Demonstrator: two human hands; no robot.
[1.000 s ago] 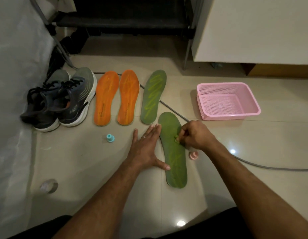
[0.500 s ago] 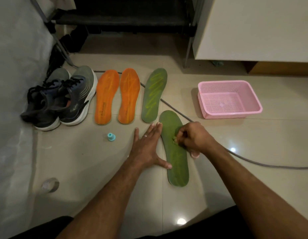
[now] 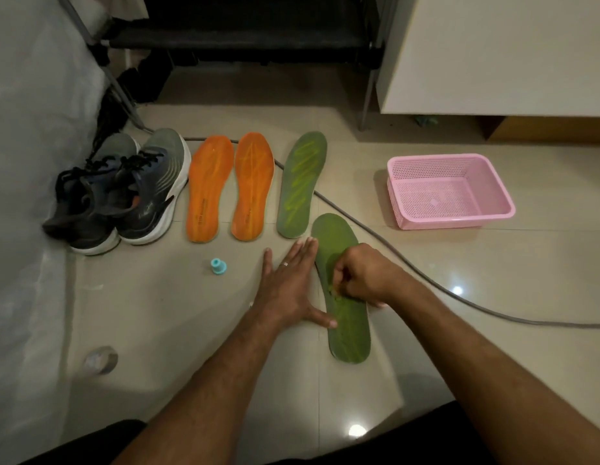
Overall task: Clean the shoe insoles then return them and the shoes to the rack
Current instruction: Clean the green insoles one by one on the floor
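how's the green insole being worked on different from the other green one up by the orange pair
The near green insole has both hands on it: the left hand lies flat along its edge, and the right hand is curled over its middle. The far green insole lies untouched, apart from both hands, beside the orange insoles. Both lie flat on the floor and bear lighter green streaks.

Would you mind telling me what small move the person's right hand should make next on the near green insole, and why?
Probably another short scrubbing stroke toward the heel. The right hand pinches something small against the middle of the near green insole, while the left hand lies flat on the floor with its thumb on the insole's edge, steadying it. The heel end beyond the fingers looks not yet reached.
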